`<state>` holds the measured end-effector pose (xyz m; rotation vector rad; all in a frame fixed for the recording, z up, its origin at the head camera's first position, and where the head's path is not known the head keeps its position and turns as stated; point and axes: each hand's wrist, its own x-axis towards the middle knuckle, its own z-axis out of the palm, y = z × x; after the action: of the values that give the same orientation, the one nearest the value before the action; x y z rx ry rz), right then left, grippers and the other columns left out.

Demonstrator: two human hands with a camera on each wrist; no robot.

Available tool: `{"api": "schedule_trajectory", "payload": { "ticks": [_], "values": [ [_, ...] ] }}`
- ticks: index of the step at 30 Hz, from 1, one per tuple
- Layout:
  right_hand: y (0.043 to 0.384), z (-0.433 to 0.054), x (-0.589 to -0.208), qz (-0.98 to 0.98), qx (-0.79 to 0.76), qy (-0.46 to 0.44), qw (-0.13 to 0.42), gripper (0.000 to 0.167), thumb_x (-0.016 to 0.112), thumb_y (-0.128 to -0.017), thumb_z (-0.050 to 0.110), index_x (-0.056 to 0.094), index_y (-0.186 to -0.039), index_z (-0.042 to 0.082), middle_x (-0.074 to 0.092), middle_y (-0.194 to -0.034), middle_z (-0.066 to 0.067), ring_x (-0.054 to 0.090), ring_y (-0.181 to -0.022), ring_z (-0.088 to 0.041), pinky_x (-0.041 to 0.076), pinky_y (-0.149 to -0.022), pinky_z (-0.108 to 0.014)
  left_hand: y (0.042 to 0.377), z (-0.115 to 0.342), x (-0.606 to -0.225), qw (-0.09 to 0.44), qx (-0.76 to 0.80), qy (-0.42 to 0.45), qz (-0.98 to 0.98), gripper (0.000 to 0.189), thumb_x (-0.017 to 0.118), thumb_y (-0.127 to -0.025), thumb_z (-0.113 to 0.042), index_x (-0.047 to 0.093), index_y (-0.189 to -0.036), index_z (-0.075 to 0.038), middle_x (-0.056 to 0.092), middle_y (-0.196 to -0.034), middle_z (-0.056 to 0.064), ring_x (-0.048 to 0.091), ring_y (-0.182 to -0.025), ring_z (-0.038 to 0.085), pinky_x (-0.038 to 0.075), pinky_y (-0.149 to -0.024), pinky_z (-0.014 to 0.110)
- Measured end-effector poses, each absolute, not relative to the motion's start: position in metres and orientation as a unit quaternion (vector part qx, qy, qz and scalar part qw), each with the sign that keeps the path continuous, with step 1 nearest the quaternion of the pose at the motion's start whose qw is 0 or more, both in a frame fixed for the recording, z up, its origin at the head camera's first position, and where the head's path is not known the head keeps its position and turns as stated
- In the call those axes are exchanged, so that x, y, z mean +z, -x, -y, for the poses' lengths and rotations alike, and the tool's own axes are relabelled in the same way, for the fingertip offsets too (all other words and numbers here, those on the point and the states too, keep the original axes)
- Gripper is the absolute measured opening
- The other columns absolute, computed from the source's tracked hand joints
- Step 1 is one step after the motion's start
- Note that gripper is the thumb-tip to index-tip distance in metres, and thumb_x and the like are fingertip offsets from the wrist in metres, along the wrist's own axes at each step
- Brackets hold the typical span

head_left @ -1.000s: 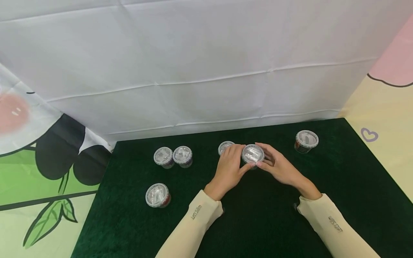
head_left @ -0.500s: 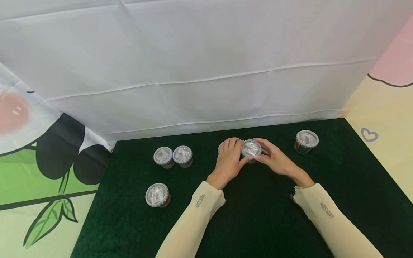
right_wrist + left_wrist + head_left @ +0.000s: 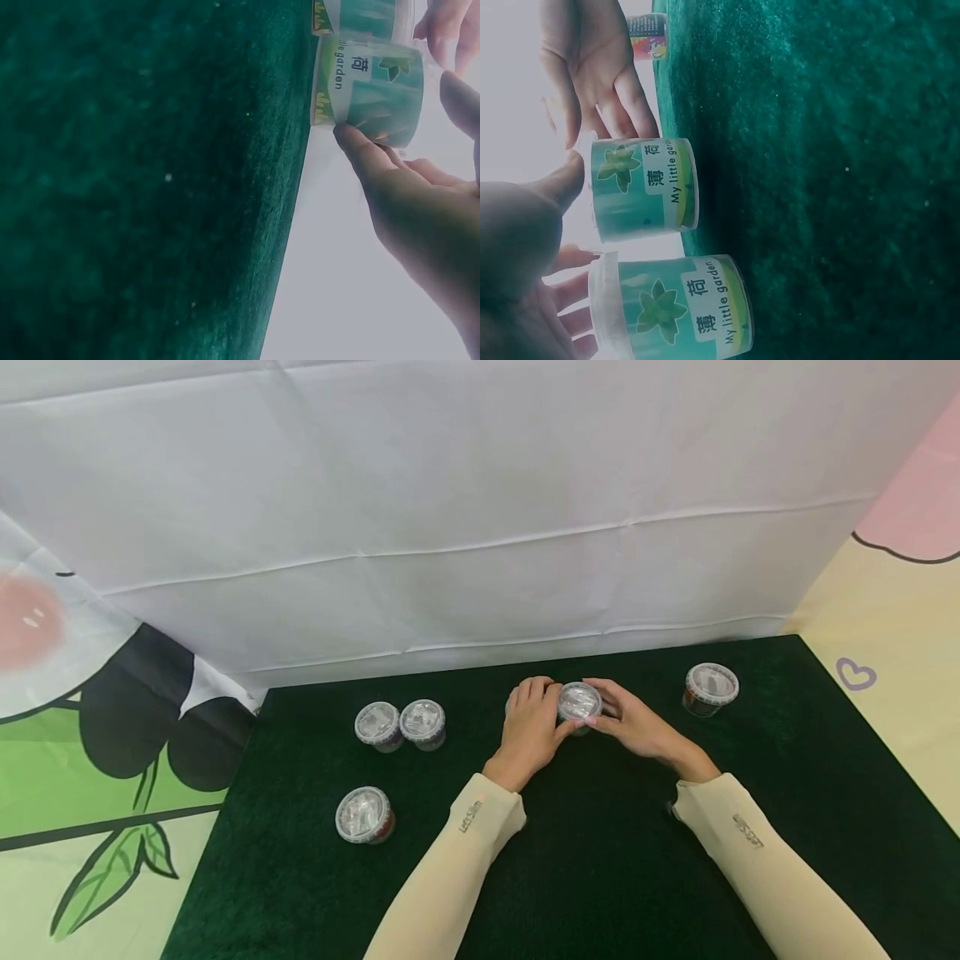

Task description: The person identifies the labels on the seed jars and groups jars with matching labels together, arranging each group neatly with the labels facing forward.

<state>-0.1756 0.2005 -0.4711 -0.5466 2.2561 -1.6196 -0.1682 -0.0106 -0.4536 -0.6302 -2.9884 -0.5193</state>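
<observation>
A small lidded plastic cup [image 3: 580, 700] stands upright between both hands at the table's far middle. Its label in the left wrist view shows a green leaf and "My little garden". My right hand [image 3: 637, 725] grips its right side, fingers along the wall and thumb at the lid's near edge. On the other side, my left hand [image 3: 528, 727] holds it with the thumb at the lid rim and the index finger beside it. The remaining left fingers reach over the lid of a matching cup [image 3: 682, 307], which the hand mostly covers in the head view.
Two lidded cups, one left [image 3: 378, 725] and one right [image 3: 423, 723], stand side by side at the back left. Nearer on the left is another cup [image 3: 364, 815]; a further one [image 3: 710, 689] stands far right. White cloth [image 3: 450, 527] hangs behind the dark green table [image 3: 585, 877].
Both hands have carried the cup slightly away from the person and to the left, closer beside the matching cup. The left hand now covers more of that one. The other cups stay put.
</observation>
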Motion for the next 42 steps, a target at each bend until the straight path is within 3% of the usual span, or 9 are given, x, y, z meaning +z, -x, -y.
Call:
{"api": "schedule_trajectory", "payload": {
  "ticks": [21,33,42],
  "values": [
    [0.181,-0.196,-0.471,-0.795,-0.551,0.175,0.184,0.065,0.051,-0.110,0.004,0.016,-0.164,-0.005,0.021,-0.168,-0.033,0.022,-0.156,-0.051,0.027,-0.124,-0.063,0.169,0.005,-0.459,0.012,-0.145,0.177,0.973,0.067,0.067,-0.103,-0.048,0.052,-0.154,-0.007,0.047,-0.157,0.011,0.037,-0.150,0.027,0.027,-0.129,0.046],
    [0.159,-0.201,-0.461,-0.822,-0.532,0.147,0.144,0.066,0.052,-0.112,0.011,0.016,-0.165,-0.004,0.019,-0.169,-0.034,0.023,-0.155,-0.054,0.027,-0.124,-0.065,0.152,0.001,-0.459,0.069,-0.174,0.207,0.960,0.065,0.069,-0.103,-0.043,0.048,-0.154,-0.009,0.049,-0.155,0.013,0.044,-0.147,0.030,0.033,-0.126,0.049],
    [0.134,-0.217,-0.461,-0.822,-0.537,0.146,0.121,0.062,0.050,-0.113,0.011,0.019,-0.163,-0.006,0.023,-0.168,-0.034,0.024,-0.156,-0.052,0.026,-0.124,-0.065,0.135,-0.011,-0.455,0.055,-0.192,0.235,0.951,0.063,0.067,-0.104,-0.043,0.049,-0.155,-0.011,0.049,-0.158,0.009,0.043,-0.150,0.024,0.032,-0.127,0.042]
  ]
}}
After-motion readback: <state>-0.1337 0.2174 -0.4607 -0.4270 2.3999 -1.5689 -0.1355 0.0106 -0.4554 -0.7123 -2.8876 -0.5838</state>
